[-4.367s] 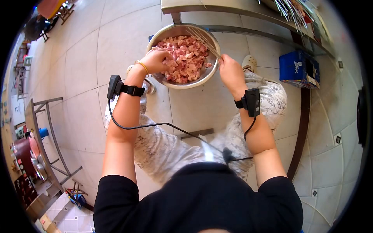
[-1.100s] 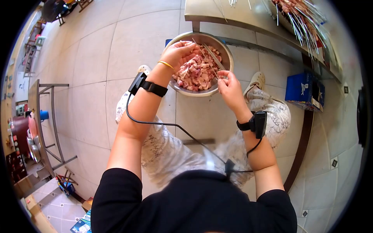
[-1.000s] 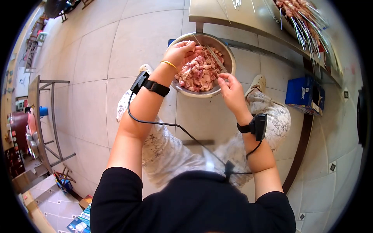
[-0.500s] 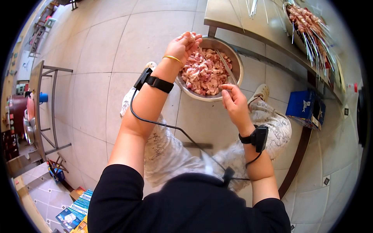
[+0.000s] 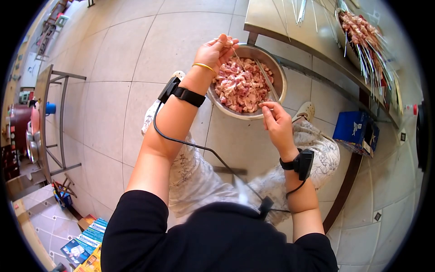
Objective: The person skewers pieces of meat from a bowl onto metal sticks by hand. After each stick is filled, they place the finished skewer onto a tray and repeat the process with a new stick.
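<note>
My left hand (image 5: 214,52) is raised over the far left rim of a steel bowl (image 5: 282,93), its fingers closed on a piece of raw meat (image 5: 229,41). From there a thin metal skewer (image 5: 239,59) slants down across the bowl towards my right hand (image 5: 277,123). At the bowl's near right rim, the thumb and forefinger of that hand are pinched together on the skewer's other end. Chunks of raw meat (image 5: 240,86) fill much of the bowl. More metal skewers (image 5: 268,80) lean inside its right part.
A metal table (image 5: 290,22) stands at the upper right, with loose skewers (image 5: 301,11) on it and a container of loaded meat skewers (image 5: 362,34). Beneath it sits a blue box (image 5: 351,129). A framed bench (image 5: 45,118) stands at left. A cable (image 5: 217,156) links my wrist devices.
The whole view has shifted slightly. Both hands keep nearly the same position over the bowl and the same grips.
</note>
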A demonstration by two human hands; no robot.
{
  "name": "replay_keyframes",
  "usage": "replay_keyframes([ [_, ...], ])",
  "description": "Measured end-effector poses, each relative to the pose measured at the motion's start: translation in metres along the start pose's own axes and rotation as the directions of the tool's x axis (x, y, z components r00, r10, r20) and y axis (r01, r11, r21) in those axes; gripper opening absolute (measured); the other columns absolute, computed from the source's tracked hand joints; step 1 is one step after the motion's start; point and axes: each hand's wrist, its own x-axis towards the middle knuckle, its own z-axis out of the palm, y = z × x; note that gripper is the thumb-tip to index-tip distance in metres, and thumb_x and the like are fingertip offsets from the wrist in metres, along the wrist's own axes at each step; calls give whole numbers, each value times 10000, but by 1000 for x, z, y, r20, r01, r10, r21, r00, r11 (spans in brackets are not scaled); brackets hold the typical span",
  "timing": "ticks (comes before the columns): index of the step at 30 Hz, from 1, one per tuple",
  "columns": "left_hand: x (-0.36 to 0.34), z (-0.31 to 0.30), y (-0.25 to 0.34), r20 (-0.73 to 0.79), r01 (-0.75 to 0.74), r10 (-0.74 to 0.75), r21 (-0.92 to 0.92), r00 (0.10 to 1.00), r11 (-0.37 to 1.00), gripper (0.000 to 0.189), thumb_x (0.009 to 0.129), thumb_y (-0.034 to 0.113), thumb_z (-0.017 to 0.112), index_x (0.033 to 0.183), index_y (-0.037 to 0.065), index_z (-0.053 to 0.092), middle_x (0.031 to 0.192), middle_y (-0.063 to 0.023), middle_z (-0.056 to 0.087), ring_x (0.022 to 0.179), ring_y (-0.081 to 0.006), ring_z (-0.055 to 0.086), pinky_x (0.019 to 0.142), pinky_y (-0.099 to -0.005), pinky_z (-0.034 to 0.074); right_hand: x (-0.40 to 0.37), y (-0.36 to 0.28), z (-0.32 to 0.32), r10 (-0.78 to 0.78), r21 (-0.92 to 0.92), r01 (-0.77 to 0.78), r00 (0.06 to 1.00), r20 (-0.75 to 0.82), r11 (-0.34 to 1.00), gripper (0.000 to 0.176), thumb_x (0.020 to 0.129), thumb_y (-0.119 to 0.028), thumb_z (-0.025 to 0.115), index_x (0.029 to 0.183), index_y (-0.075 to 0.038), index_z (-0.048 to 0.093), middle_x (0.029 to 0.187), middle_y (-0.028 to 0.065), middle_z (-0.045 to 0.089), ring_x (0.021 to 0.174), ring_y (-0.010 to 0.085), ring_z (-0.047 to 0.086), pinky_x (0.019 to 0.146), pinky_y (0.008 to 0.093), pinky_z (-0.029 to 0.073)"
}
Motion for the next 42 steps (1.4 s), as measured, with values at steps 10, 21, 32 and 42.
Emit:
replay_keyframes([
  [10, -1, 3, 0, 28, 15, -18, 102, 999, 995, 299, 923, 278, 603, 989, -13, 614, 1016, -121, 668, 892, -137, 638, 763, -204, 541, 1, 4, -4, -34, -18, 34, 999, -8, 999, 114, 918, -84, 582, 973, 7, 623, 605, -72, 434, 537, 13, 356, 461, 208, 274],
  [21, 1, -1, 6, 83, 83, -95, 140, 992, 987, 262, 924, 251, 606, 947, -10, 624, 988, -124, 672, 854, -120, 645, 743, -188, 551, 2, 9, -5, -69, -57, 67, 997, -21, 996, 97, 907, -70, 592, 961, 5, 622, 589, -46, 425, 534, 28, 352, 463, 217, 284],
  [32, -1, 3, -7, 128, 156, -175, 146, 976, 977, 290, 930, 267, 592, 1005, -11, 623, 1016, -148, 668, 883, -147, 652, 746, -204, 558, 3, 0, -2, 33, 103, -32, 999, -7, 994, 149, 947, -116, 556, 1039, -10, 608, 647, -81, 448, 545, 1, 358, 472, 174, 254],
  [42, 0, 3, -4, 112, 35, -46, 96, 993, 995, 270, 936, 226, 583, 1060, -13, 602, 1080, -132, 651, 972, -165, 628, 847, -256, 534, 3, -1, -5, 42, 100, -42, 999, -3, 994, 134, 931, -105, 575, 1013, -13, 626, 658, -79, 467, 572, 6, 383, 493, 185, 278],
])
